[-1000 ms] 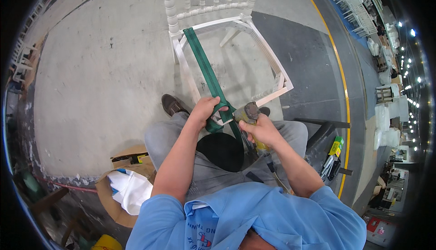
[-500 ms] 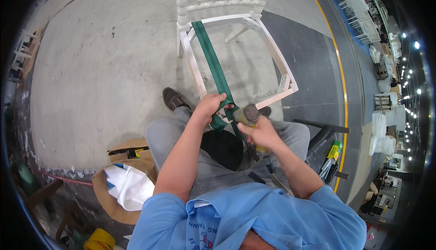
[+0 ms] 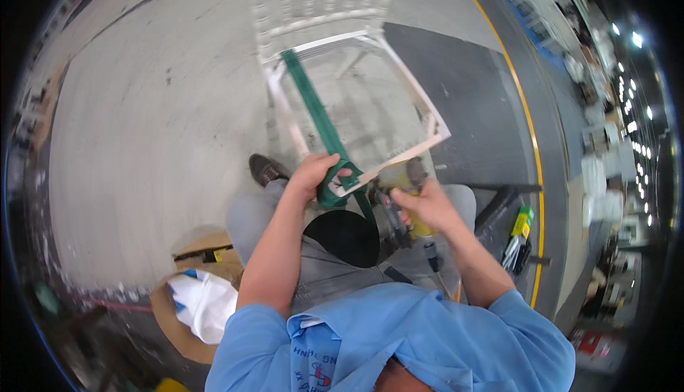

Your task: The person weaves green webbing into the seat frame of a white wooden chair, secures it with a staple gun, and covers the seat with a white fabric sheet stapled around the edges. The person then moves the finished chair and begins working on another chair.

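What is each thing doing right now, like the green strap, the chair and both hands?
Green woven strap: stretched across the open seat frame, near end wrapped over the front rail.
White wooden chair frame: upright on the floor, seat open, no cushion.
Left hand: closed on the strap's near end.
Right hand: gripping a yellow-handled tool, held at the front rail.
White cloth: crumpled on a round board.

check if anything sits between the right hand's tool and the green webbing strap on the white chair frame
Nothing visible does. The right hand holds the yellow-handled tool close beside the white wooden chair frame's front rail, where the left hand pulls the green webbing strap over.
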A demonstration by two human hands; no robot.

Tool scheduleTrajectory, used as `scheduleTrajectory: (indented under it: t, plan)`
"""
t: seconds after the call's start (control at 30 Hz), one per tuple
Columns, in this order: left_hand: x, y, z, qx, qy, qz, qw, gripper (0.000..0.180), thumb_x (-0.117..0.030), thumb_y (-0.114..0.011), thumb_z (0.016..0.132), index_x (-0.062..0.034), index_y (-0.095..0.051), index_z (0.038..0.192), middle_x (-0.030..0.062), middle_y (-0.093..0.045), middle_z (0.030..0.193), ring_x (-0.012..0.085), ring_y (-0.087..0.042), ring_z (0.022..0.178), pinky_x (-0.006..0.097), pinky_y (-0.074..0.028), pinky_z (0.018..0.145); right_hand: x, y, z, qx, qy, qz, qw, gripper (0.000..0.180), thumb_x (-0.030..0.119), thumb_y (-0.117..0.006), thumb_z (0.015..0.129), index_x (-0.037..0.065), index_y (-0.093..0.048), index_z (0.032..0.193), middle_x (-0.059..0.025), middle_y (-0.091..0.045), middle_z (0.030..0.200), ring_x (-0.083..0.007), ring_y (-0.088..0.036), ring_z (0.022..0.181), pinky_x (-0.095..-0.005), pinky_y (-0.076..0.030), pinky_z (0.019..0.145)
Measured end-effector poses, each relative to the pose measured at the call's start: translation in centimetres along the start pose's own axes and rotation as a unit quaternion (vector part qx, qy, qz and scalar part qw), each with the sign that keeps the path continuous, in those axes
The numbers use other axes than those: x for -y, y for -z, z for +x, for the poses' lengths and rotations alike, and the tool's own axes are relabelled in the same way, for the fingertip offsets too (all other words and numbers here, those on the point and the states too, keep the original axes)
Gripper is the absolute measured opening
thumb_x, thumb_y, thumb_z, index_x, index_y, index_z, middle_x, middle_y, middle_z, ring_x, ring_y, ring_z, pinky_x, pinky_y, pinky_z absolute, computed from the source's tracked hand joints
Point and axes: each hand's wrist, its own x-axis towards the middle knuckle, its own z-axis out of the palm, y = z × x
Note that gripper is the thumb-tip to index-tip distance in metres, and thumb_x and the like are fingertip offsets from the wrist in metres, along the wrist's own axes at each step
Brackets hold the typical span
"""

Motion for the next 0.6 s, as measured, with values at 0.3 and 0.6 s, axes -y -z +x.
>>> scheduleTrajectory:
  t: [0.3, 0.6]
  plan:
    - [5.3, -4.3, -4.0, -0.077, -0.19, 0.527, 0.825, 0.039, -0.021, -0.068, 0.095, 0.0047, -0.064, 0.124, 0.0216, -0.072, 0.105, 0.0328, -0.068, 0.096, 0.04, -0.052, 0.086, -7.5, 21.0, -17.3, -0.374, 0.032, 0.19, 0.907, 0.049, 0.039, -0.077, 0.095, 0.001, -0.058, 0.121, -0.0047, -0.063, 0.092, -0.0149, -0.063, 0.068, -0.0327, -0.053, 0.06]
    - [7.8, -7.4, -6.7, -0.117, -0.179, 0.632, 0.745, 0.042, -0.02, -0.066, 0.096, 0.0062, -0.061, 0.128, 0.0294, -0.069, 0.112, 0.0467, -0.066, 0.103, 0.048, -0.051, 0.088, -23.6, 23.1, -22.5, -0.376, 0.002, 0.444, 0.813, 0.047, 0.041, -0.075, 0.096, 0.007, -0.06, 0.124, -0.0047, -0.062, 0.102, -0.0164, -0.061, 0.063, -0.0337, -0.053, 0.054]
